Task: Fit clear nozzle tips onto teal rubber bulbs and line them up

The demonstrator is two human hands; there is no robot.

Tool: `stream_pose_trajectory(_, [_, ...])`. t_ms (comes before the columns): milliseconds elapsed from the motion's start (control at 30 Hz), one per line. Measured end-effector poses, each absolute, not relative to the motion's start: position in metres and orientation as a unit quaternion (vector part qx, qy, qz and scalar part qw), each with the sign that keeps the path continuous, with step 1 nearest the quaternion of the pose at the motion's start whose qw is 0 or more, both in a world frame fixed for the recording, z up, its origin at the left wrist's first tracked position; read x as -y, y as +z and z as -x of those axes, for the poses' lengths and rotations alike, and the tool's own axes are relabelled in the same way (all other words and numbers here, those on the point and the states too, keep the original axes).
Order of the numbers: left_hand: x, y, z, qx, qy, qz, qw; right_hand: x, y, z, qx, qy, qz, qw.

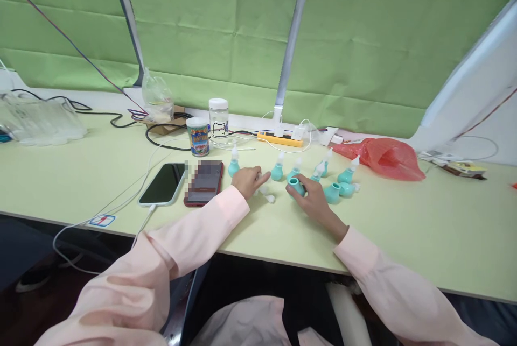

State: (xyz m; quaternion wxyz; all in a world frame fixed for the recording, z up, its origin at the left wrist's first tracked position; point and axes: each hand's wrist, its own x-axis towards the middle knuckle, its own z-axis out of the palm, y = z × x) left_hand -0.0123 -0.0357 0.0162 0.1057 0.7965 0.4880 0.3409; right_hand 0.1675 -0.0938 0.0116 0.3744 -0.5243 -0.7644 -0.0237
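My right hand (317, 203) grips a teal rubber bulb (296, 186) between thumb and fingers, its round open mouth tilted up towards me. My left hand (248, 181) hovers by a few small white translucent tips (268, 197) lying on the table; its thumb sticks out apart from the curled fingers, which partly hide what is under them. Beyond my hands stand several teal nasal aspirators with clear pointed tips, such as one aspirator (277, 169) between them. Another bulb without a tip (332, 193) lies right of my right hand, touching an aspirator on its side (348, 189).
Left of my left hand lie a dark-screened phone (162, 184) with a charging cable and a red-cased phone (204, 184). Behind are a noodle cup (198, 139), a lidded clear jar (218, 122) and a yellow power strip (278, 140). A red plastic bag (388, 157) sits at the right.
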Motion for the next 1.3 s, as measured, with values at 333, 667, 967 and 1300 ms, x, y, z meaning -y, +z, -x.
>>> stream_pose_trajectory(333, [0.031, 0.009, 0.014, -0.542, 0.208, -0.814, -0.017, 0.090, 0.009, -0.169, 0.692, -0.144, 0.667, 0.236])
stream_pose_trajectory(667, [0.030, 0.037, 0.029, -0.514, 0.403, -0.734, -0.189, 0.089, 0.007, -0.170, 0.676, -0.145, 0.679, 0.245])
stream_pose_trajectory(967, [0.018, 0.026, 0.034, -0.581, 0.267, -0.756, -0.140, 0.086, 0.003, -0.172, 0.669, -0.208, 0.653, 0.288])
stream_pose_trajectory(1300, [0.036, 0.037, 0.024, -0.291, 0.534, -0.793, 0.034, 0.093, 0.011, -0.171, 0.740, -0.242, 0.436, 0.452])
